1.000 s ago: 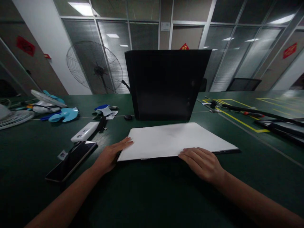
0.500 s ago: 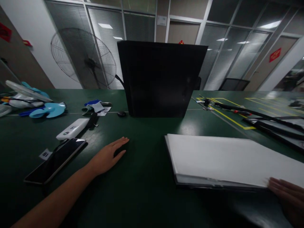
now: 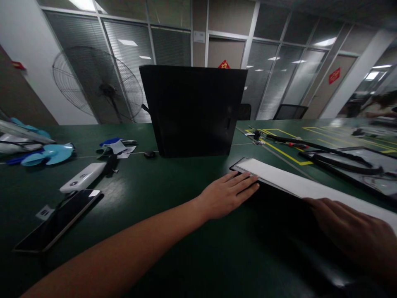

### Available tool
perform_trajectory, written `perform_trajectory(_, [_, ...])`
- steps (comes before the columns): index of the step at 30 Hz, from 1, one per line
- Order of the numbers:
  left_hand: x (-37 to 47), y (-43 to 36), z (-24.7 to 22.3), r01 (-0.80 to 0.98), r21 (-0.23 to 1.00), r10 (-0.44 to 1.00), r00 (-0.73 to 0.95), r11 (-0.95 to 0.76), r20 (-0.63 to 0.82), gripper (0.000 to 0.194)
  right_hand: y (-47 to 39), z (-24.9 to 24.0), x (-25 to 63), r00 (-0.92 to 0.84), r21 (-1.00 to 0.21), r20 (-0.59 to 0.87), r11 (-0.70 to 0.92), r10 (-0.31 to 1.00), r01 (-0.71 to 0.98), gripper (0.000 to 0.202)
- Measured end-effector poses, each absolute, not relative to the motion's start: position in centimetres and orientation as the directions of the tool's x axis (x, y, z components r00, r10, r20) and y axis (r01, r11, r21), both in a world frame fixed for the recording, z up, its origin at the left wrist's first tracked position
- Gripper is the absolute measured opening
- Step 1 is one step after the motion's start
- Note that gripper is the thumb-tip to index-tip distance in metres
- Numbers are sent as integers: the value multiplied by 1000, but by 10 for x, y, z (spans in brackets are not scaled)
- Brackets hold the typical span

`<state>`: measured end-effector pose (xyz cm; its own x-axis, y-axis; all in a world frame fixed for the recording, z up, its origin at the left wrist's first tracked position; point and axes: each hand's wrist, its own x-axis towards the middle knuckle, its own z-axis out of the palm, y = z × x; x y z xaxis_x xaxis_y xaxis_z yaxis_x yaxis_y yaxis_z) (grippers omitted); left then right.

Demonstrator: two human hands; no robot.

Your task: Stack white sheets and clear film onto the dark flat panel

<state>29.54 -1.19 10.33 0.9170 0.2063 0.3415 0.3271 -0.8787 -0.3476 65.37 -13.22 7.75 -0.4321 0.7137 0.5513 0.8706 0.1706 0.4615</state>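
Note:
A large flat stack with a white top and dark underside (image 3: pixel 291 178) lies tilted at the right of the green table. Its near edge is raised toward me. My left hand (image 3: pixel 228 192) reaches across the middle with fingers stretched out, the fingertips touching the stack's left end. At the right, my right hand (image 3: pixel 350 225) is at the near edge, its fingers over the rim; the thumb is hidden and the hand is partly blurred.
A black box-like case (image 3: pixel 194 111) stands upright at the back centre. On the left are a phone (image 3: pixel 58 223), a white device (image 3: pixel 83 177), cloths (image 3: pixel 116 147) and a light-blue fan blade (image 3: pixel 52 154). Black cables (image 3: pixel 341 159) lie over a framed panel (image 3: pixel 366 174) at the far right.
My left hand has moved right, from bare table to the stack's end. My right hand has moved left and farther over the near edge. The stack now slopes, and the view has shifted.

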Motion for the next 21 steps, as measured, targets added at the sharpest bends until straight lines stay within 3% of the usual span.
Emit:
perform_trajectory(4, [368,22,98,362,-450,177,899,-816,401,44,-89,90,639,-521,630,411,179,748,756,37])
perform_trajectory(12, [447,69,82,439,-392,192,826,-808,530,24,-49,94,643,-416,530,286,218,863,819,41])
perform_trajectory(16, [461,83,64,380,-396,137,843,-836,521,20,-37,95,656,-341,326,180,271,923,906,37])
perform_trajectory(19, [465,88,52,329,-403,71,841,-854,537,20,-15,94,678,-234,66,82,229,969,971,57])
perform_trajectory(21, [467,89,50,318,-409,38,826,-855,562,21,2,90,696,-182,-10,46,183,982,983,69])
